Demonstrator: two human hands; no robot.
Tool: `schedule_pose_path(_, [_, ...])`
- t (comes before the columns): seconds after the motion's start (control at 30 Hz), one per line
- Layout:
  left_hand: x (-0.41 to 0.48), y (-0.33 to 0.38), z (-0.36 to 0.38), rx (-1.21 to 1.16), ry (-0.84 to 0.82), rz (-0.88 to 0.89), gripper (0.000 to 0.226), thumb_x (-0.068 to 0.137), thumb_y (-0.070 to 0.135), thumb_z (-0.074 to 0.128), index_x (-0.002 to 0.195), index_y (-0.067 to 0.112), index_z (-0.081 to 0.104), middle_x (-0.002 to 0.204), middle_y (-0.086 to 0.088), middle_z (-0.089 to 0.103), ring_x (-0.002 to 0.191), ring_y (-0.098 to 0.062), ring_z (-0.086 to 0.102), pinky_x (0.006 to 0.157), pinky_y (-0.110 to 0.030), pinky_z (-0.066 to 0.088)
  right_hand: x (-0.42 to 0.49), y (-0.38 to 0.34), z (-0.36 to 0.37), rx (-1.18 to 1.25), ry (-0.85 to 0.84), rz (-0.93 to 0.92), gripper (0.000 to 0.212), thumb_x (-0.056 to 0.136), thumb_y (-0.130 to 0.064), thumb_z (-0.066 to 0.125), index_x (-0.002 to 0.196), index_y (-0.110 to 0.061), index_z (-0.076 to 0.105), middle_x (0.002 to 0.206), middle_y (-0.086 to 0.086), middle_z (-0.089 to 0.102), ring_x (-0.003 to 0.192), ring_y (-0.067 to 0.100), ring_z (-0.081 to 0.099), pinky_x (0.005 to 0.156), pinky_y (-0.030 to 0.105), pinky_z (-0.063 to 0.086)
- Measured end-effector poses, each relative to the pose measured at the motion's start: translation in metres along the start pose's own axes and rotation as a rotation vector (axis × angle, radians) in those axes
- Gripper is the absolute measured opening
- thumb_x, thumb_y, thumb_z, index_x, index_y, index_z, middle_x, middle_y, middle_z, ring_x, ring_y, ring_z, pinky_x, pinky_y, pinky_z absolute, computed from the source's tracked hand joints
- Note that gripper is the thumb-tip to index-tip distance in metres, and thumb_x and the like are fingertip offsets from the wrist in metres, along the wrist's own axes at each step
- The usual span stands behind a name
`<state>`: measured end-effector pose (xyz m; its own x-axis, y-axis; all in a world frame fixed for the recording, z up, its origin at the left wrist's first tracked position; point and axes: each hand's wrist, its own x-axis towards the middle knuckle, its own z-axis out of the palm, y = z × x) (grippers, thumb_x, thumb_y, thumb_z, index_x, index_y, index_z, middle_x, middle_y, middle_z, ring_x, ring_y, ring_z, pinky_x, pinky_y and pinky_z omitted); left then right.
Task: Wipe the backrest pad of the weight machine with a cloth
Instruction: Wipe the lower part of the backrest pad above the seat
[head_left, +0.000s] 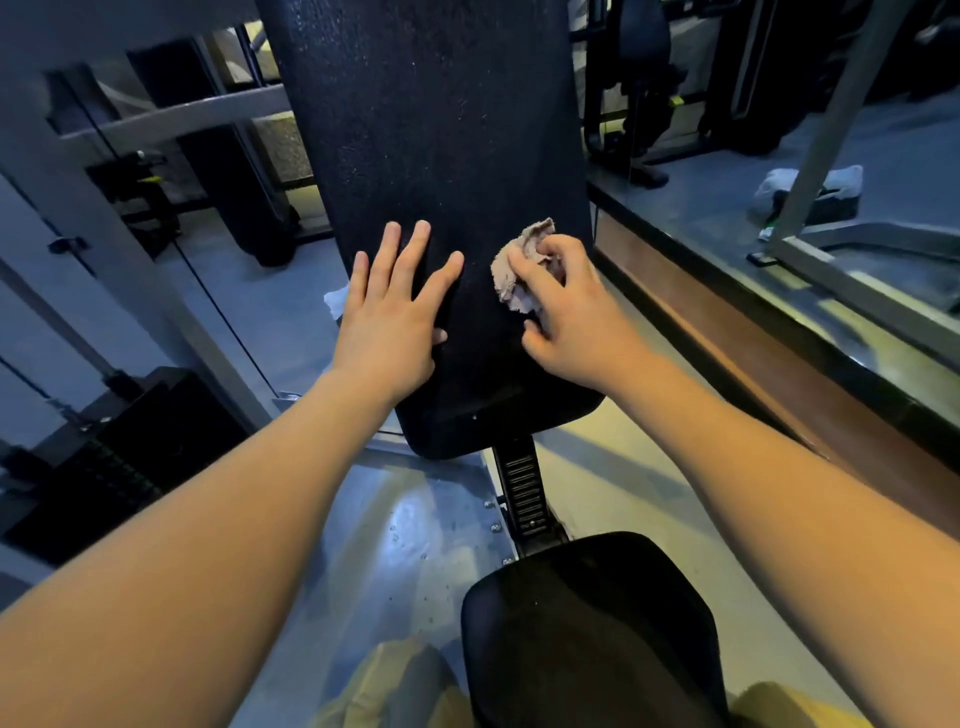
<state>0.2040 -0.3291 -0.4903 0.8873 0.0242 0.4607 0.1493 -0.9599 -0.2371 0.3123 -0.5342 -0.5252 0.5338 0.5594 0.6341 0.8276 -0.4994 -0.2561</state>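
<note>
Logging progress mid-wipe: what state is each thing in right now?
backrest pad, upright, fine specks on its surface
cloth, bunched, pressed on the pad's lower right
right hand, grips the cloth
left hand, flat on the pad, fingers spread
seat pad, touched by neither hand

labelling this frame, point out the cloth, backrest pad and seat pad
cloth (511, 293): head view, bunched fabric at its lower left
backrest pad (431, 130): head view, bare upper face
seat pad (592, 623): head view, middle of its top
</note>
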Motion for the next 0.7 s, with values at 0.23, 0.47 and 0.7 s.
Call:
schedule_pose_path(0.23, [0.0,0.002,0.004,0.009,0.02,-0.018,0.09,0.088,0.029,0.07,0.159,0.033,0.014,0.168,-0.007,-0.009,0.153,-0.031,-0.014,0.122,-0.052,-0.005,0.035,0.015,-0.019,-0.154,0.04,-0.164,0.032,0.092,-0.017,0.048,0.122,-0.018,0.062,0.111,0.011,0.052,0.096,0.034,0.053,0.068,0.049,0.054])
schedule_pose_path(0.47, [0.001,0.004,0.003,0.013,0.016,-0.033,0.089,0.089,0.027,0.069,0.158,0.033,0.014,0.168,-0.006,-0.01,0.153,-0.031,-0.016,0.122,-0.052,-0.006,0.022,0.006,-0.021,-0.086,-0.034,-0.189,0.042,0.087,-0.011,0.064,0.128,-0.015,0.06,0.109,0.014,0.042,0.077,0.026,0.044,0.061,0.043,0.051])
schedule_pose_path(0.7, [0.002,0.006,0.003,0.018,0.006,-0.044,0.089,0.089,0.026,0.069,0.158,0.033,0.013,0.167,-0.007,-0.011,0.152,-0.032,-0.017,0.123,-0.053,-0.005,0.03,0.021,-0.03,-0.176,-0.154,-0.308,0.055,0.087,-0.001,0.064,0.139,-0.014,0.054,0.113,0.017,0.044,0.08,0.026,0.045,0.056,0.038,0.046])
